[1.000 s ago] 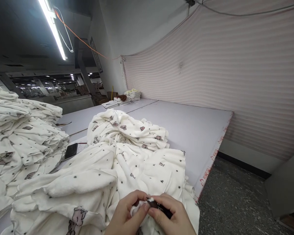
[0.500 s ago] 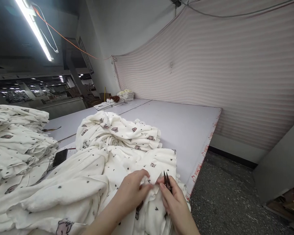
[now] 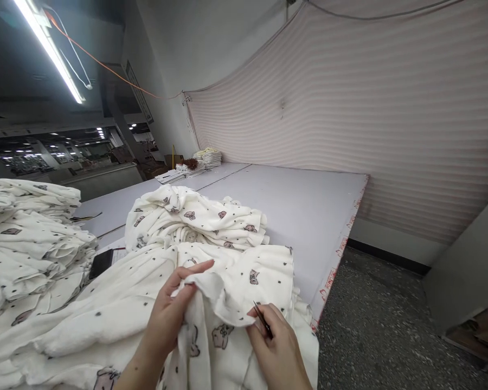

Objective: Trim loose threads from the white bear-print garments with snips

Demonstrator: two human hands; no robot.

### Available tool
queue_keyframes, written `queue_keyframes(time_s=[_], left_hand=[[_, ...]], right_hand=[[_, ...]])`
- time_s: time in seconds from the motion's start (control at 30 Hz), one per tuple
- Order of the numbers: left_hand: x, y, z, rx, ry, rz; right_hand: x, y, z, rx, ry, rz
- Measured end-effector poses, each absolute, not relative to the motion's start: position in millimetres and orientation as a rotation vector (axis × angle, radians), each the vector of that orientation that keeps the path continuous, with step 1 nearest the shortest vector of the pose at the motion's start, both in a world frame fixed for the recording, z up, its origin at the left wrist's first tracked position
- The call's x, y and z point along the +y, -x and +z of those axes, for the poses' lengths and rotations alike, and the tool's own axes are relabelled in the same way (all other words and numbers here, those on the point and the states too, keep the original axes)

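Observation:
A white fleece garment with small dark dots and pink animal prints lies spread over the near part of the table. My left hand grips a fold of it and lifts the edge. My right hand pinches the same fold lower down and holds small dark thread snips, their tips pointing up and left along the cloth.
A tall stack of like garments stands at the left, a crumpled one behind. A dark phone lies between them. The grey table runs to a red-marked edge, with floor at the right.
My left hand has moved left and up, lifting a fold of the garment. My right hand has dropped lower, and the snips now lie tilted instead of pointing straight up.

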State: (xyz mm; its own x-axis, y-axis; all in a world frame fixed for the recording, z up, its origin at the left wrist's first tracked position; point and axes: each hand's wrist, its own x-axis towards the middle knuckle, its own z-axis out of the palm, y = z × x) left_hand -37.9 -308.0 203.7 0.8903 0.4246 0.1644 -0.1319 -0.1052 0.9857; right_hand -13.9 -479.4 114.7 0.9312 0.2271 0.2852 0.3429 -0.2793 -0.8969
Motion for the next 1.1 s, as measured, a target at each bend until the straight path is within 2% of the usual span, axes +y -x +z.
queue_keyframes(time_s=[0.17,0.33,0.53,0.67,0.73,0.83,0.93,1.1], left_hand=[[-313.3,53.9,196.1,0.084,-1.836,0.517],[-309.3,75.4,182.6,-0.331,-2.243,0.609],[-310.3,85.6,167.1,-0.36,-2.335,0.83],[-318.8,83.6,168.8,-0.304,-2.21,0.601],[-322.5,82.8,170.8,-0.211,-2.127,0.422],[-325.4,82.1,171.4,-0.105,-2.124,0.345],[-325.2,80.9,168.1,-0.182,-2.194,0.446],[-322.6,77.5,161.6,-0.519,-2.434,0.832]], right_hand=[[-474.5,16.2,131.7,-0.584,1.758,-0.239],[-485.4,10.8,137.5,-0.421,1.655,-0.193],[-492.3,29.6,132.5,-0.562,1.656,-0.058],[-486.0,26.6,138.0,-0.649,1.698,-0.176],[-484.3,19.1,140.3,-0.583,1.705,-0.173],[-485.7,12.6,140.4,-0.507,1.707,-0.117],[-493.2,15.1,140.1,-0.598,1.68,-0.075],[-511.3,20.2,144.7,-0.716,1.731,-0.006]])
